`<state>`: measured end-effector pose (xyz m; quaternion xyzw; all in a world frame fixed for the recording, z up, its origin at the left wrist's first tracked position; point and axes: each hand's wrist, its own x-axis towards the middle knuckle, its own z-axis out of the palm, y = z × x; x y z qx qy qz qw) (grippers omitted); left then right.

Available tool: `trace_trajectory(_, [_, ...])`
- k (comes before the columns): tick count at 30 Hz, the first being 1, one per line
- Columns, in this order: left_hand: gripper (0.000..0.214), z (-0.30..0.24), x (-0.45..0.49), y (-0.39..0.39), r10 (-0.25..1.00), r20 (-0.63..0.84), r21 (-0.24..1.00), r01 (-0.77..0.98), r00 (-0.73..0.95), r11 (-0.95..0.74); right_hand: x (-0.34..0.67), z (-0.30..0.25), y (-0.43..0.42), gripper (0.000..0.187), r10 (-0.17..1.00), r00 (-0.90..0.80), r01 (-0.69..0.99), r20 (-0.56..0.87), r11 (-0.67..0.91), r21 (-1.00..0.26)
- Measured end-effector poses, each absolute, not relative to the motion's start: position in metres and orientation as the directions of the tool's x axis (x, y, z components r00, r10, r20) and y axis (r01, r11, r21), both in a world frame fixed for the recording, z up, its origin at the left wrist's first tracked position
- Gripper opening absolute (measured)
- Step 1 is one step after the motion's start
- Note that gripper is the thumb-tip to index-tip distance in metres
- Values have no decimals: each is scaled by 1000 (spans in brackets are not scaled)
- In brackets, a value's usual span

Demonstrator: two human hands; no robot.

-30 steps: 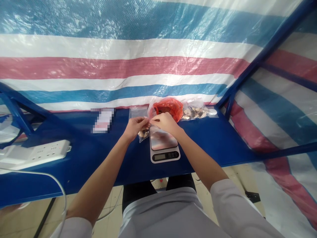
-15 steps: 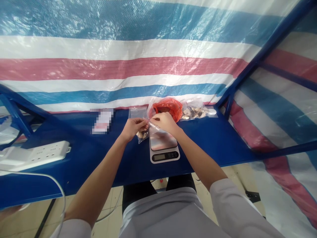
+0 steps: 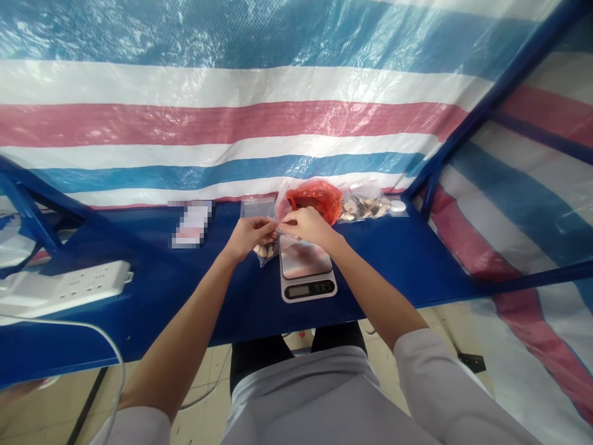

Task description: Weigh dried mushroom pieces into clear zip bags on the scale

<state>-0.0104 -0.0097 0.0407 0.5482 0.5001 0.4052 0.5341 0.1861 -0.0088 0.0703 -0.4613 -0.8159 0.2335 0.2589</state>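
My left hand [image 3: 252,237] and my right hand [image 3: 309,225] meet above the table, fingers pinched on a clear plastic bag [image 3: 289,234] stretched between them. Its contents are mostly hidden by my fingers. Just below my right hand stands a white digital scale [image 3: 308,293] with a shiny plate and a dark display panel. Under my left hand lies a clear zip bag [image 3: 266,251] with tan, dark-edged pieces in it, partly covered by the hand. Behind my right hand sits an open red plastic bag [image 3: 330,201], its contents hard to make out.
A clear bag of flat tan pieces [image 3: 368,208] lies at the back right of the blue table [image 3: 384,259]. A blurred-out card [image 3: 191,224] is at the back left. A white power strip [image 3: 88,285] with a cable occupies the left. Striped sheeting [image 3: 231,127] hangs behind.
Both hands stay over the same spot, still pinching the clear bag. My fingers have shifted slightly, and less of the held bag shows. The view has tilted a little.
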Motion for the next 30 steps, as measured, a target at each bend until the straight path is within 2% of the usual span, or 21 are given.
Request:
trace_trajectory(5, [36, 47, -10, -10, 983, -48, 977, 214, 176, 10, 187, 74, -5, 30, 899, -397, 665, 183, 419, -618])
trace_trajectory(8, [26, 49, -15, -10, 985, 20, 917, 389, 174, -88, 189, 75, -4, 27, 911, -371, 677, 182, 399, -618])
trace_trajectory(13, [17, 63, -22, -12, 967, 171, 613, 748, 189, -255, 192, 80, -5, 14, 912, -380, 723, 153, 396, -567])
trace_trajectory(16, [15, 73, -22, -14, 961, 192, 452, 851, 199, -267, 193, 84, -4, 12, 914, -375, 789, 154, 402, -464])
trace_trajectory(18, [12, 76, -20, -15, 970, 180, 398, 889, 164, -224, 192, 87, -2, 13, 913, -375, 812, 160, 407, -419])
trace_trajectory(20, [12, 76, -18, -15, 979, 167, 403, 898, 118, -177, 191, 89, -1, 14, 905, -391, 804, 166, 424, -416])
trace_trajectory(26, [33, 66, -9, -15, 994, 81, 662, 742, 71, -107, 187, 92, -5, 22, 885, -425, 732, 188, 459, -504])
trace_trajectory(30, [32, 63, -10, -13, 994, 77, 732, 673, 72, -105, 189, 91, -4, 22, 889, -420, 691, 183, 444, -570])
